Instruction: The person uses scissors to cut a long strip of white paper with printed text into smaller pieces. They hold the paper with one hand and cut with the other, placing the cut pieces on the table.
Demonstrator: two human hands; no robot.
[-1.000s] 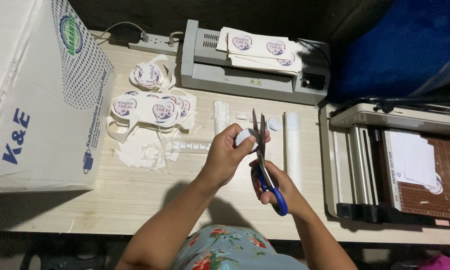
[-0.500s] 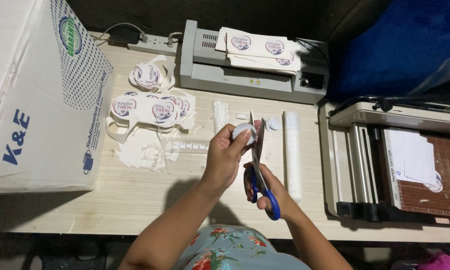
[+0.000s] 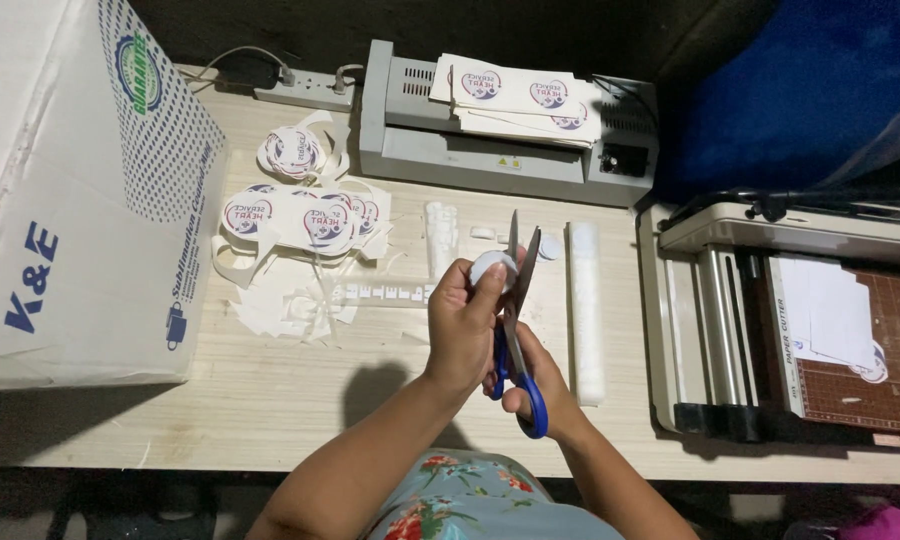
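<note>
At the desk: my left hand (image 3: 462, 325) pinches a small white paper disc (image 3: 492, 268) up off the tabletop (image 3: 270, 390), btwn the parted blades of the blue-handled scissors (image 3: 517, 330), so its edge meets the steel. My right hand (image 3: 535, 385) is clenched thru the loops. Laminator (image 3: 500, 150) sits behind, w/ printed sheets on top.

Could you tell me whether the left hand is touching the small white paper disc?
Touching. The head view shows the left hand pinching the white disc between thumb and fingertips beside the open scissors.
</note>
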